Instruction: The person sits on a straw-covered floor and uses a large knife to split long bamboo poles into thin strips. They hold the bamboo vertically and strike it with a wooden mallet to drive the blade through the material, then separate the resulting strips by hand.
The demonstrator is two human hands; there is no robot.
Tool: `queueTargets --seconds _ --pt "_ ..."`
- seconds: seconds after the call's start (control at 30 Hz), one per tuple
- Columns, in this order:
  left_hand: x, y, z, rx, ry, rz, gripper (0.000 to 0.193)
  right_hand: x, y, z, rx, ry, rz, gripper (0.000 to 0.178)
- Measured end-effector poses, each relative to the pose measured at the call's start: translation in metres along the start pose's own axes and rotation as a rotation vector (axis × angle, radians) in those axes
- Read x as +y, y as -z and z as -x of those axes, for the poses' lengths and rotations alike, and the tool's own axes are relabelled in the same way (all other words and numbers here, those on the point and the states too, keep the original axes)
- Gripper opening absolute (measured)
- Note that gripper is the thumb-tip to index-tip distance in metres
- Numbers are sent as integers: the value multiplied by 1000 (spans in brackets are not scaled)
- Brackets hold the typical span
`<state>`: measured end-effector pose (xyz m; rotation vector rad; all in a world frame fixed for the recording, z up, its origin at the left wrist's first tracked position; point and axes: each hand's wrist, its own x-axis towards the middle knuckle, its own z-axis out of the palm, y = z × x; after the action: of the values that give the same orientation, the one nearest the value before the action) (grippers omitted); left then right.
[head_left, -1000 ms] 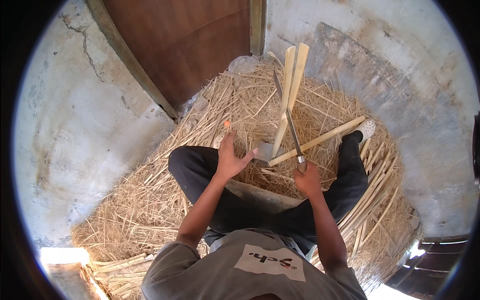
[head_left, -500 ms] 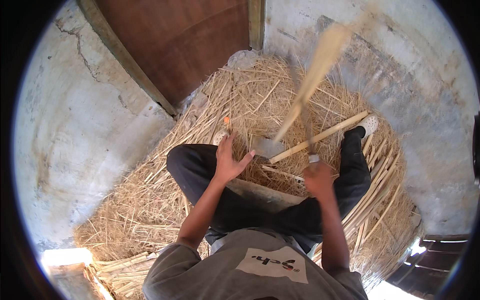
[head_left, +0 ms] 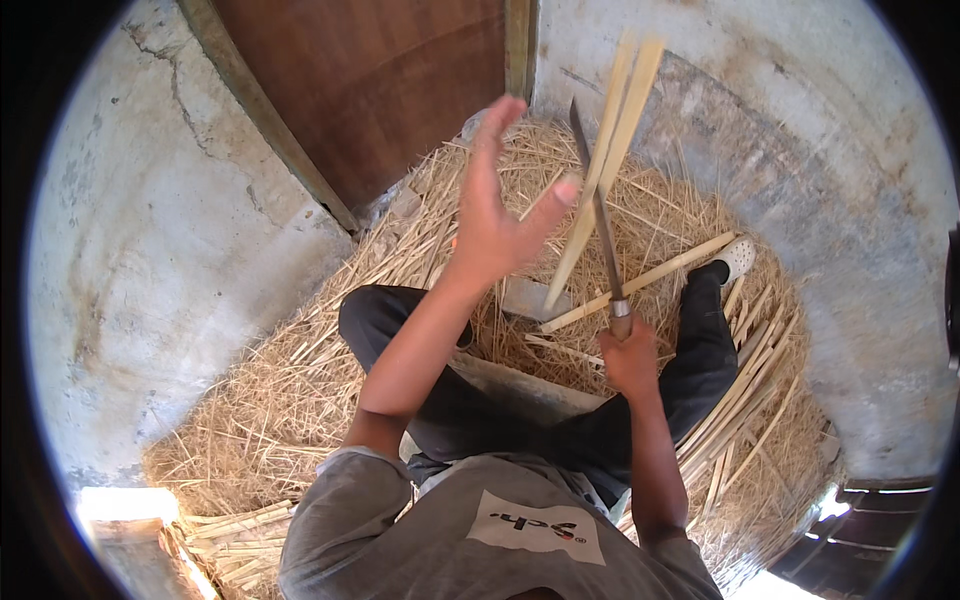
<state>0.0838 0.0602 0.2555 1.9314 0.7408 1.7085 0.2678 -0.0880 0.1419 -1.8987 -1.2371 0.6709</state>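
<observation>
My right hand [head_left: 630, 358] is closed round the handle of a long-bladed knife [head_left: 611, 258]. Its dark blade crosses a pale bamboo strip [head_left: 578, 242], which stands tilted and is split into two pieces from its upper end down to the blade. The strip's lower end is at a flat grey block [head_left: 522, 298] in the straw. Left of the strip, my left hand [head_left: 495, 220] is raised and open, thumb and fingers spread, holding nothing. Another bamboo strip [head_left: 660, 272] lies aslant between the block and my right foot.
Straw and shavings [head_left: 290, 400] cover the floor round my legs. A bundle of bamboo strips [head_left: 745, 385] lies by my right leg, and more strips [head_left: 240, 545] lie at lower left. Worn walls [head_left: 830, 170] and a brown door [head_left: 370, 90] close in the far side.
My left hand has risen from beside the block and moved up and right, towards the strip. The bamboo strip has tipped more upright, and its split now shows clearly.
</observation>
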Motion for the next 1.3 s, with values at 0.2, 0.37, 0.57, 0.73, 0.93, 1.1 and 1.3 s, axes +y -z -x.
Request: queueTargets --seconds 0.2,0.37,0.57,0.73,0.93,1.1,1.3 --pt "-23 20 5 141 21 -13 69 -69 55 4 116 54 -193 22" --pt "-89 46 64 86 293 -222 55 36 -26 1 102 42 -46 26" --pt "-102 66 124 -10 343 -336 54 72 -76 15 60 3 -81 11" --pt "-104 59 154 -91 332 -347 50 59 -61 -3 30 -104 -120 27" --pt "-111 51 194 -193 555 -439 43 -56 15 -8 261 98 -427 18" --pt "-109 49 187 -183 491 -474 41 -103 49 -4 205 313 -818 11" --pt "-112 55 186 -57 511 -415 40 100 -83 20 185 41 -114 19"
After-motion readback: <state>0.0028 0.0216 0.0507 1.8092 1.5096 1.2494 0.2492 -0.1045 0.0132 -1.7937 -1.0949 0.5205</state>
